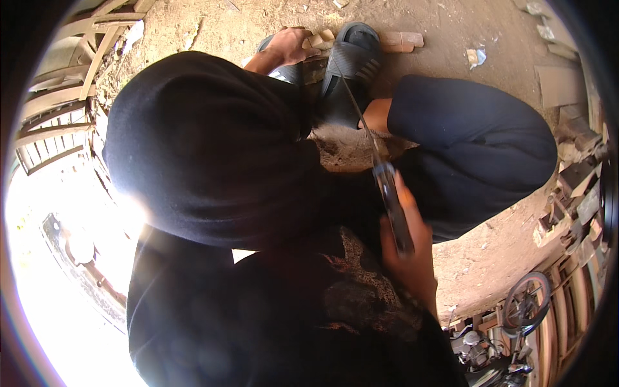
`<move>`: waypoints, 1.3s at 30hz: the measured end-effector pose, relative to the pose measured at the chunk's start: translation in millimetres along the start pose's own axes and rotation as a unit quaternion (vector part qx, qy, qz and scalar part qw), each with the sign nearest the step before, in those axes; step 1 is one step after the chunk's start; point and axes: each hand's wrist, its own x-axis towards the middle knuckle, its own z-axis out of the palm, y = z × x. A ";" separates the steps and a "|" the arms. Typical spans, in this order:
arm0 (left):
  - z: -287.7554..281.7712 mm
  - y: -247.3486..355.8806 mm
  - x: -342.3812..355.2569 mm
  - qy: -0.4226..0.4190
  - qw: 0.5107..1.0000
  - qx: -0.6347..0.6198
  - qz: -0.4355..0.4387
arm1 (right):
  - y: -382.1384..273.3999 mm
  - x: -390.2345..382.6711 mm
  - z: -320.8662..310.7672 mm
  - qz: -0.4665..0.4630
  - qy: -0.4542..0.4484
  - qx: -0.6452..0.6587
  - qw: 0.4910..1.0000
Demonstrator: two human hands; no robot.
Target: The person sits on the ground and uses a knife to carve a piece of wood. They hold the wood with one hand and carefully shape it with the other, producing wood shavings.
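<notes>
In my right hand is a hand saw, its dark handle wrapped by my fingers. The long thin blade points forward and shows nearly edge-on, so its teeth cannot be made out. Its far end lies over my right sandal, close to the wood. My left hand is closed on a piece of wood on the ground. Another light brown wood length shows right of that sandal, which stands between the two. The left sandal is partly hidden by my left knee.
Bare dirt ground surrounds my feet, with a small scrap of litter on it. Wood offcuts are heaped at the right. A motorcycle and a wheel stand at lower right. Wooden frames fill the left.
</notes>
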 end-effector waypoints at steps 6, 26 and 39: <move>-1.1 6.0 -3.2 0.000 1.000 0.017 0.012 | -4.6 43.3 13.8 0.130 -0.042 0.027 0.990; 7.5 -2.9 -2.1 0.029 0.999 0.034 0.013 | 11.9 29.4 16.0 0.033 -0.001 0.022 0.999; -11.2 13.2 -39.3 0.111 0.993 -0.028 0.005 | 9.6 66.9 9.0 0.016 0.018 0.048 0.999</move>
